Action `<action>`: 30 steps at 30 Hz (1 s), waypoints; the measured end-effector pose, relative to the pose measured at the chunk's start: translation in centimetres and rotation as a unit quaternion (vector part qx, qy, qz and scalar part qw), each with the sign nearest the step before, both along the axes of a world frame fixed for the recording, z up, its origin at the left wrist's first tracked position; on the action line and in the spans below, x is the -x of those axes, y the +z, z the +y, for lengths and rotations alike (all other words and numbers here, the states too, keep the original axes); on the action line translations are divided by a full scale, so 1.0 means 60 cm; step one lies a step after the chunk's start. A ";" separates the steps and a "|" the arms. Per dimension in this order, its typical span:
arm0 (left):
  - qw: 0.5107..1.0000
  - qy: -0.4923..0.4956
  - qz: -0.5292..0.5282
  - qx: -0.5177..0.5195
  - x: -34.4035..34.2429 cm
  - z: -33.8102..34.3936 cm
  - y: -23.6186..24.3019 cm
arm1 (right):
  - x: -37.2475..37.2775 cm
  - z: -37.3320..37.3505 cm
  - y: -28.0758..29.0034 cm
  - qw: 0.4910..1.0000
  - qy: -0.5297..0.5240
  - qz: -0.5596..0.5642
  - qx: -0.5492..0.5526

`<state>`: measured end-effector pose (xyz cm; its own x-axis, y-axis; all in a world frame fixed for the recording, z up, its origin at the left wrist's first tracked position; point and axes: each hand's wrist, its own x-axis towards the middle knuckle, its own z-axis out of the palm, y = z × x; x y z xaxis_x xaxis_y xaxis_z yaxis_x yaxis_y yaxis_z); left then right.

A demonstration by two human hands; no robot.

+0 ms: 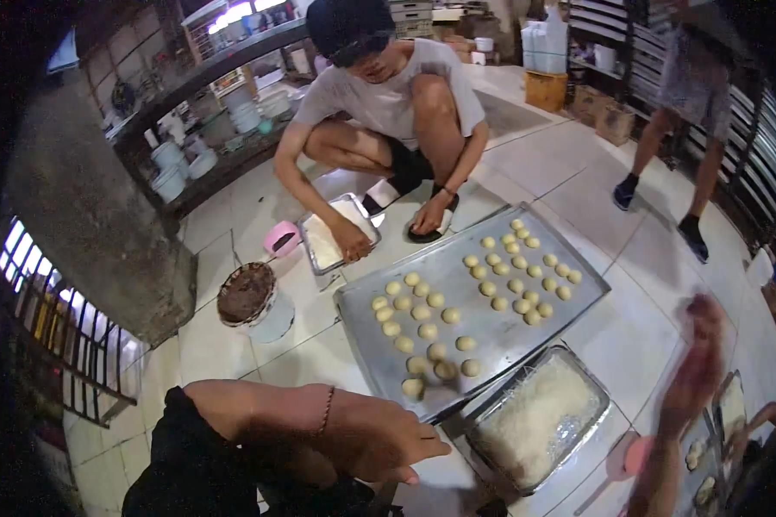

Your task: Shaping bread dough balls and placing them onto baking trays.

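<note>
My left hand (384, 439), with a thin bracelet at the wrist, hovers near the front edge of a large metal baking tray (379, 370). Its fingers stretch to the right, thumb apart, and nothing shows in them. Rows of small round dough balls (437, 351) sit on the tray in two groups. Just right of that hand lies a smaller metal tray (602, 398) holding pale, shredded-looking crumbs (543, 422). My right hand (705, 314) is raised over the floor at the right, smeared by motion; its fingers cannot be made out.
Opposite, a squatting person (388, 95) reaches into another crumb tray (375, 226). A bucket of dark brown filling (248, 295) and a pink scoop (282, 239) stand left. Another person's hand (741, 439) works over trays at right. Someone stands beside the racks (754, 129).
</note>
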<state>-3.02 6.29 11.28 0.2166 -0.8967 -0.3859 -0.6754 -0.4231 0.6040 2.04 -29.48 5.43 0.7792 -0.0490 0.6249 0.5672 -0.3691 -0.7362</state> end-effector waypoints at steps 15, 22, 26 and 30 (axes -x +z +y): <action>0.965 0.178 0.194 -0.007 0.037 -0.041 -0.011 | 0.008 0.175 -0.076 0.888 0.341 0.249 -0.180; 0.993 -0.115 -0.014 0.037 0.000 -0.011 0.007 | 0.150 0.168 -0.079 0.758 0.415 0.474 -0.168; 0.999 -0.046 0.017 -0.018 -0.005 -0.020 0.061 | 0.282 0.092 -0.038 0.657 0.380 0.629 -0.168; 0.998 -0.036 0.011 -0.058 0.002 -0.017 0.062 | 0.312 0.105 -0.010 0.593 0.382 0.683 -0.186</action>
